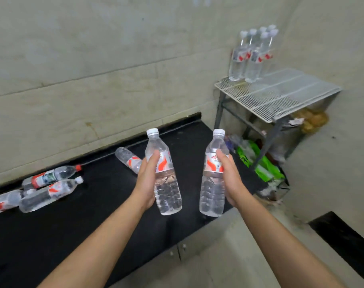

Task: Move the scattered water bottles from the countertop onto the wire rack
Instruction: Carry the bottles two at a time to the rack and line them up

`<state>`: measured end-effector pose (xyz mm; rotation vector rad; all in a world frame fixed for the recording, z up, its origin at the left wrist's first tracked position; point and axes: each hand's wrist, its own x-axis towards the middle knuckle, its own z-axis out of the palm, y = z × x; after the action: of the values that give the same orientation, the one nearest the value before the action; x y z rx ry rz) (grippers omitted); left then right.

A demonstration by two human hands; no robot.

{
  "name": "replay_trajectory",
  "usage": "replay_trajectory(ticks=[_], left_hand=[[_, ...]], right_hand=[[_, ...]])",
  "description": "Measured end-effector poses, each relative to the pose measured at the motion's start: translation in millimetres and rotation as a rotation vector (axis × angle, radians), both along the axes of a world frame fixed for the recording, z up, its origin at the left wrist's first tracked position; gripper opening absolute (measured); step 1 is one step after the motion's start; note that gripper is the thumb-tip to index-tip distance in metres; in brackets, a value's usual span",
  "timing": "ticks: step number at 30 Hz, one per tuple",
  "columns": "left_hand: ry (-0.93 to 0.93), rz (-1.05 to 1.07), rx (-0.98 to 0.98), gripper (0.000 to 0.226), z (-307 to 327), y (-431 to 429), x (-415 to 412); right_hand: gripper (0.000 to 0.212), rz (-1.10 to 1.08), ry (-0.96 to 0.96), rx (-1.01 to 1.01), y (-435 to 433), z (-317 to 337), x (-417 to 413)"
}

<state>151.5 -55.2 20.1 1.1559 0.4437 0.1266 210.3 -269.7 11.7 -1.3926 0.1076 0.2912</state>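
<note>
My left hand [146, 179] grips a clear water bottle [166, 190] with a white cap and red-white label, held upright above the black countertop [73, 225]. My right hand [231, 179] grips a second, matching bottle [213, 190], also upright. Several bottles lie on their sides on the countertop: one behind my left hand [127, 159], a red-capped one [52, 176] and white-capped ones [50, 193] at the left. The white wire rack [281, 96] stands at the upper right, with several upright bottles [250, 57] grouped at its back left corner.
Green packages [262, 163] and clutter sit on the floor under the rack. A brown bag [312, 119] lies beneath the rack's right side. Tiled walls close in behind and to the right. Another black surface [343, 235] shows at the lower right.
</note>
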Motion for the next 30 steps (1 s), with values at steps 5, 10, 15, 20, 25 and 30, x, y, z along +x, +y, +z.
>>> replay_trajectory(ticks=[5, 10, 15, 20, 25, 30], left_hand=[[-0.009, -0.133, 0.048, 0.046, 13.2, -139.7, 30.3], [-0.041, -0.256, 0.126, 0.048, 30.0, -235.6, 64.0], [-0.106, -0.331, 0.235, 0.021, 38.7, -295.7, 107.5], [-0.160, -0.359, 0.150, 0.060, 51.8, -341.7, 173.4], [-0.258, -0.340, 0.067, 0.043, 62.3, -396.9, 270.2], [-0.315, -0.333, 0.084, 0.028, 91.8, -426.0, 364.2]], right_hand=[[0.041, -0.060, -0.051, -0.046, -134.2, 19.3, 7.2], [0.015, -0.153, -0.062, -0.051, -222.7, 31.5, 19.4], [0.026, -0.245, -0.102, -0.124, -272.7, 37.5, 49.6], [0.040, -0.318, -0.138, -0.181, -316.1, 46.5, 97.7], [0.031, -0.378, -0.210, -0.247, -367.1, 66.5, 184.2], [0.029, -0.463, -0.274, -0.316, -396.6, 101.5, 285.9]])
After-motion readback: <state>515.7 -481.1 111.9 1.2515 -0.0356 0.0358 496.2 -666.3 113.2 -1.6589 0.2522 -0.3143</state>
